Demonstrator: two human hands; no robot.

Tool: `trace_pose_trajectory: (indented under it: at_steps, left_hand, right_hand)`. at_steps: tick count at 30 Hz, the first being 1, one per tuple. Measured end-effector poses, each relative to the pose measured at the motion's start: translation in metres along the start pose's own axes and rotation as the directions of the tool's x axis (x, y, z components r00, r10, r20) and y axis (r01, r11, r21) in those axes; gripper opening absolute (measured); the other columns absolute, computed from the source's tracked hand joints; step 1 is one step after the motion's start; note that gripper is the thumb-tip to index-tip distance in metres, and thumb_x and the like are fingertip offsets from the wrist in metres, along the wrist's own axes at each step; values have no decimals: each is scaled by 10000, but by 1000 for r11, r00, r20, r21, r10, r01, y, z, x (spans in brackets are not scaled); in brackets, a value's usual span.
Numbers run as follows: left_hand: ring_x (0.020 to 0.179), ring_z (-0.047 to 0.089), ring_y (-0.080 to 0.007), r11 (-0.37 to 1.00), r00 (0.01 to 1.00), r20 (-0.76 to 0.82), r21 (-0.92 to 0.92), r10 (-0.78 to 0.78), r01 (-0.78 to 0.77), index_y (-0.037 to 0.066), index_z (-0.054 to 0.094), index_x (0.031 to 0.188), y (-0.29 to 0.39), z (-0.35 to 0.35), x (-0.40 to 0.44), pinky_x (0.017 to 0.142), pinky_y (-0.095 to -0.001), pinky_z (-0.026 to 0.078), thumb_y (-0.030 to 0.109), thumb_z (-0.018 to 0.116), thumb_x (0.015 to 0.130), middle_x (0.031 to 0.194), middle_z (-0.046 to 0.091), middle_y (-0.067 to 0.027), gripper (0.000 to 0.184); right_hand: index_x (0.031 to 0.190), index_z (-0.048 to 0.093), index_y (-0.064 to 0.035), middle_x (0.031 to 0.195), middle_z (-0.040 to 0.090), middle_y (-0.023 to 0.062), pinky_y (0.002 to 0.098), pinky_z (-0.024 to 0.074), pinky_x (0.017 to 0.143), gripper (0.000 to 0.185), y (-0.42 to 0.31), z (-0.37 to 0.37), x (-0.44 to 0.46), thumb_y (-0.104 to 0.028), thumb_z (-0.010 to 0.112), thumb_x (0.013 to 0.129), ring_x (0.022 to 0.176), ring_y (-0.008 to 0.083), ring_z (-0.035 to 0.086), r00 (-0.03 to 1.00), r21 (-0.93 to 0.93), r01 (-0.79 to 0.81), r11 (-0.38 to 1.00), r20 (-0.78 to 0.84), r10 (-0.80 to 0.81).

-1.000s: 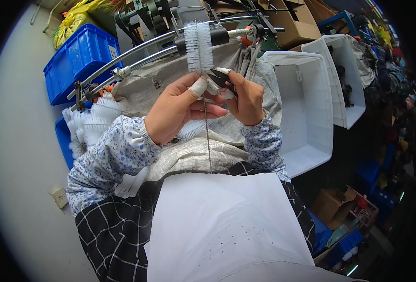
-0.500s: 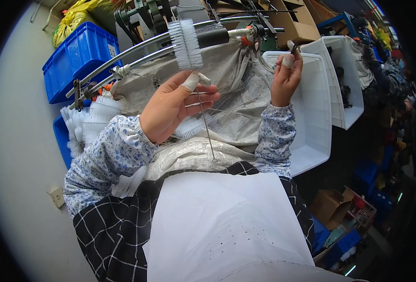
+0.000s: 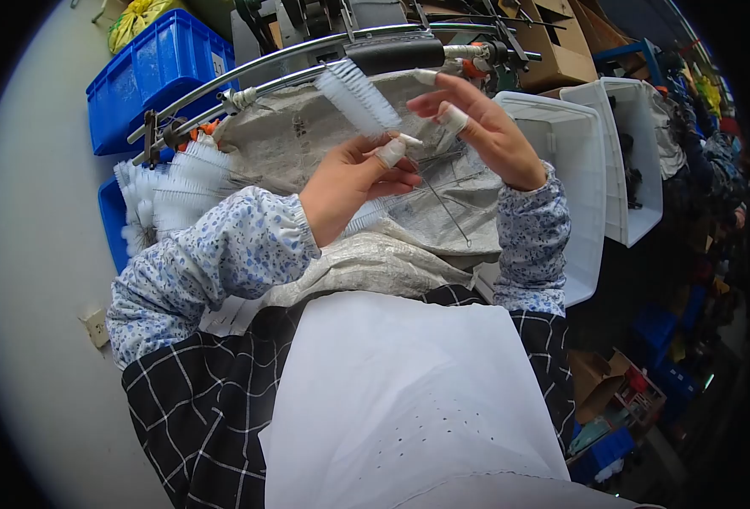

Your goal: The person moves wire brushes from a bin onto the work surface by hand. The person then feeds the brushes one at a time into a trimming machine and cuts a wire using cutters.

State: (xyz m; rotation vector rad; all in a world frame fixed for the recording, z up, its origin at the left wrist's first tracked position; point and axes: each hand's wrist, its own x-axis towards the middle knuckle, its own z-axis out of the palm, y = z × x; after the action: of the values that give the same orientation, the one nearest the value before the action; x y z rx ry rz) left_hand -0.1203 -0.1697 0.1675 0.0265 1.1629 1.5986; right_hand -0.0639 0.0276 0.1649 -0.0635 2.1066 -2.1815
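Note:
A white bristle brush (image 3: 358, 97) on a twisted wire stem is pinched near the base of its bristles by my left hand (image 3: 359, 176). The brush head tilts up to the left, and its wire (image 3: 444, 207) runs down to the right, ending in a small loop. White tape covers the thumb and a fingertip. To the right of the brush, my right hand (image 3: 495, 131) is raised with its taped fingers apart and nothing visible in them. Below both hands lies a grey woven sheet (image 3: 286, 144) with several loose wires on it.
White brushes (image 3: 184, 191) are heaped at the left in front of a blue crate (image 3: 158, 81). Curved metal rails (image 3: 281, 82) cross in front of a machine. White bins (image 3: 582, 212) stand at the right, with a cardboard box (image 3: 561, 42) behind.
My right hand has swung left toward the brush, its fingers spreading from a pinch. My left hand has moved slightly right, and the brush has tipped from near upright to a slant.

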Motion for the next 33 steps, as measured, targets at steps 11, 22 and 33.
trace_pose_trajectory:
  at_steps: [11, 22, 33]
  left_hand:
    - [697, 511, -175, 109, 921, -62, 994, 385, 21, 31, 436, 1104, 85, -114, -107, 636, -266, 421, 137, 477, 832, 851, 543, -108, 295]
    - [675, 486, -90, 248, 657, -177, 969, 732, -16, 1, 481, 881, 63, -188, -144, 609, -215, 394, 37, 522, 796, 761, 561, -66, 101]
    - [699, 545, -174, -199, 505, 310, 944, 806, -263, 37, 297, 1111, 62, -116, -175, 704, -299, 433, 85, 569, 782, 795, 558, -137, 430]
  right_hand:
    - [1208, 274, 16, 1093, 457, 232, 356, 407, 833, 488, 41, 69, 22, -270, 451, 855, 1036, 309, 455, 872, -693, -13, 721, 345, 347]
    - [1121, 436, -6, 1009, 546, 159, 352, 420, 810, 380, 55, 157, 113, -294, 390, 876, 948, 274, 525, 813, -452, 55, 890, 538, 223]
    - [1084, 465, -6, 861, 538, 100, 283, 438, 719, 340, -49, 153, 99, -272, 383, 888, 805, 165, 522, 827, -114, 18, 993, 560, 50]
